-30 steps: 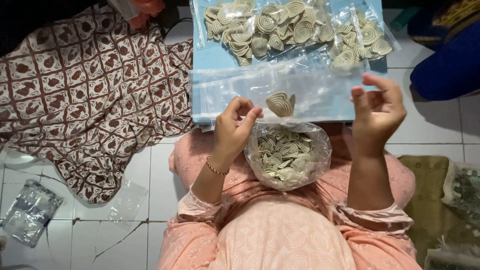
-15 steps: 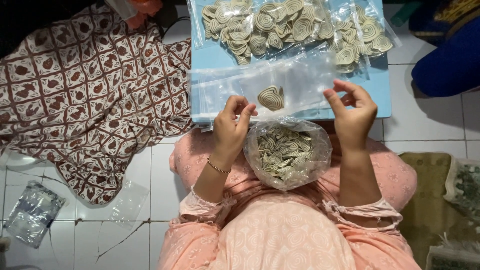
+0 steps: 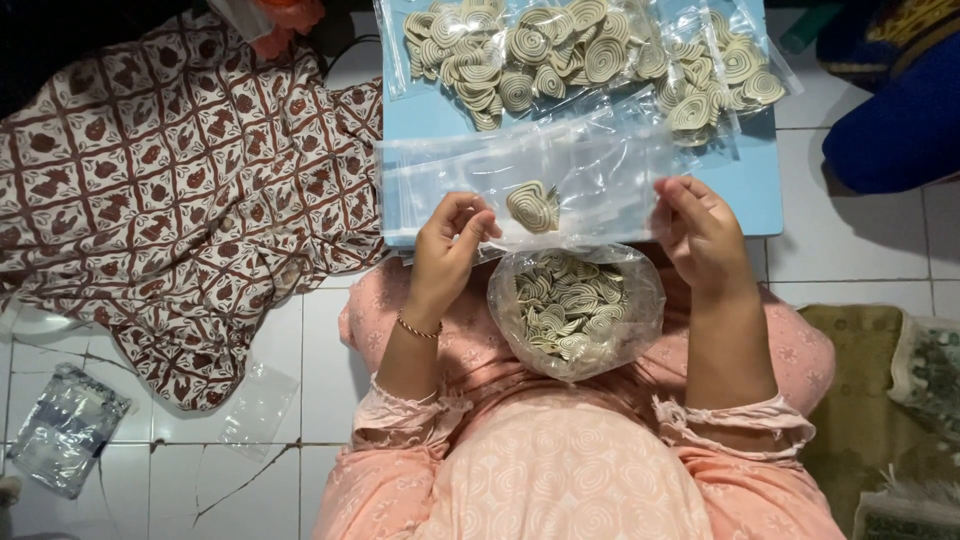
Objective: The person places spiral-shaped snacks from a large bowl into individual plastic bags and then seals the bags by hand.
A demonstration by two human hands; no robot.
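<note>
White floor tiles surround a blue table (image 3: 760, 190). Left hand (image 3: 447, 250) and right hand (image 3: 700, 232) pinch the ends of a clear bag (image 3: 590, 185) holding one spiral cracker (image 3: 533, 206); a fuller cracker bag (image 3: 575, 305) sits between the wrists.

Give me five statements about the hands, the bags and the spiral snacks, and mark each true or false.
1. Both hands, left hand and right hand, hold a clear plastic bag. True.
2. That bag holds one spiral snack. True.
3. The open bag on the lap is empty. False: it is full of spiral snacks.
4. Filled packets lie on the blue table. True.
5. The patterned cloth lies to the person's right. False: it lies to the left.
</note>
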